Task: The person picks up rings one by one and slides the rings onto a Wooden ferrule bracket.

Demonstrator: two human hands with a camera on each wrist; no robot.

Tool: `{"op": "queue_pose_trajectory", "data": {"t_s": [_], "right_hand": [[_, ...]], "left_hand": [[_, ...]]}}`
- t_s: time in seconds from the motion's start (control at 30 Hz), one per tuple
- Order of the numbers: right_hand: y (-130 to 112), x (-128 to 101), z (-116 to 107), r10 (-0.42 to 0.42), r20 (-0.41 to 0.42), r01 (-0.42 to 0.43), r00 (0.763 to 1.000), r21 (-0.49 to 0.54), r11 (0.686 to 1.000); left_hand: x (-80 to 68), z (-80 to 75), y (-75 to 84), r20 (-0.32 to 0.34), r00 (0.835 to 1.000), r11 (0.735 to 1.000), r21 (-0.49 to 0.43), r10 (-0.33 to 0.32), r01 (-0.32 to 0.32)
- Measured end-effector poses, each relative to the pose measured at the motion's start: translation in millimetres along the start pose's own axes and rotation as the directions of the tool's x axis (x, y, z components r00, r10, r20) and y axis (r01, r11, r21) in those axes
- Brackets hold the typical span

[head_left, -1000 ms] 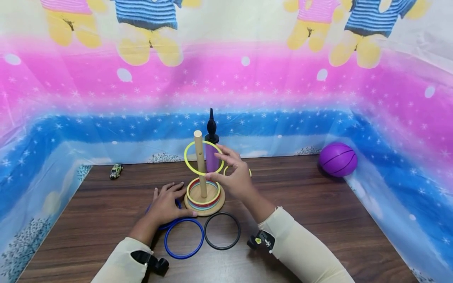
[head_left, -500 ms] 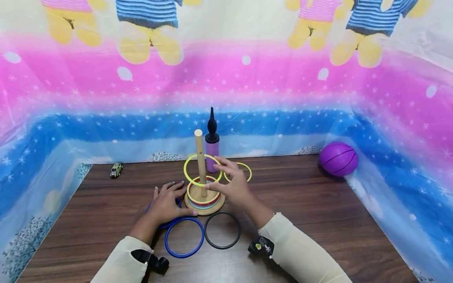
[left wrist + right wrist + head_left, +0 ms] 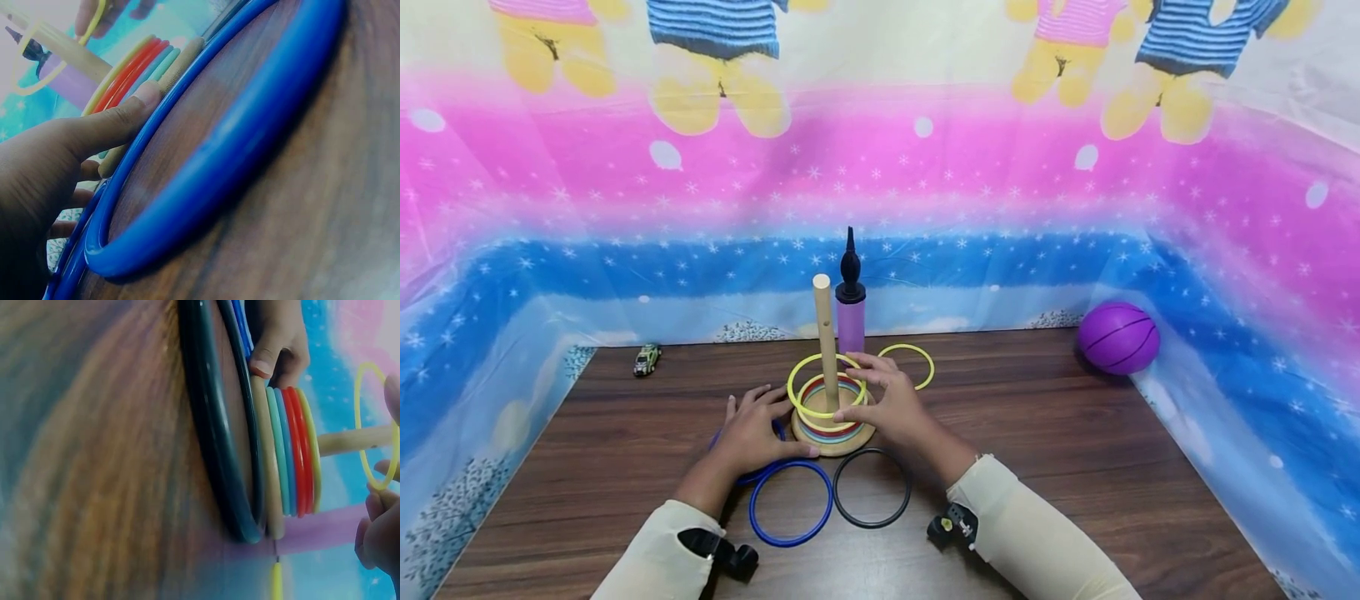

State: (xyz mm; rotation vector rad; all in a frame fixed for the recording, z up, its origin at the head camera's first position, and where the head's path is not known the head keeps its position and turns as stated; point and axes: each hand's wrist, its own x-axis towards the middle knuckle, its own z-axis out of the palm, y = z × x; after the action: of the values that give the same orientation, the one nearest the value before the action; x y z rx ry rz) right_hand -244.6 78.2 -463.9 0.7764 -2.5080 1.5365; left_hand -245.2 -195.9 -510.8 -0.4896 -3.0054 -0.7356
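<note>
My right hand (image 3: 891, 406) pinches a yellow ring (image 3: 358, 412) between thumb and fingers. That ring surrounds the upright wooden peg (image 3: 824, 321), above the stacked rings in the right wrist view. The stack on the round wooden base (image 3: 272, 487) has a yellow ring (image 3: 314, 456) on top, then red rings (image 3: 300, 453), a blue one and teal below. My left hand (image 3: 750, 433) holds the base's left side, thumb (image 3: 147, 94) at its near edge and fingers spread around the back. Under and beside this hand lies a blue ring (image 3: 780, 429), partly hidden.
On the table, another blue ring (image 3: 791, 546) and a black ring (image 3: 872, 526) lie in front of the stand. A yellow ring (image 3: 932, 367) lies behind right, near a purple hand pump (image 3: 851, 325). A toy car (image 3: 646, 360) stands far left; a purple ball (image 3: 1118, 339) far right.
My right hand has lowered the yellow ring down along the peg, from its upper part to close over the stack. The left hand has stayed at the base.
</note>
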Motion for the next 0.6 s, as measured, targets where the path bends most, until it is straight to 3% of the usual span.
{"op": "queue_pose_trajectory", "data": {"t_s": [0.3,0.6], "right_hand": [[16.6,0.3,2.7,0.008,0.021,-0.008,1.0,0.004,1.0],[33.2,-1.6,11.8,-0.009,0.007,0.01,1.0,-0.063,0.998]], "left_hand": [[0.5,2.1,-0.2,-0.012,1.0,1.0,-0.009,0.006,-0.006],[1.7,3.2,-0.6,-0.021,1.0,1.0,0.008,0.013,-0.012]]}}
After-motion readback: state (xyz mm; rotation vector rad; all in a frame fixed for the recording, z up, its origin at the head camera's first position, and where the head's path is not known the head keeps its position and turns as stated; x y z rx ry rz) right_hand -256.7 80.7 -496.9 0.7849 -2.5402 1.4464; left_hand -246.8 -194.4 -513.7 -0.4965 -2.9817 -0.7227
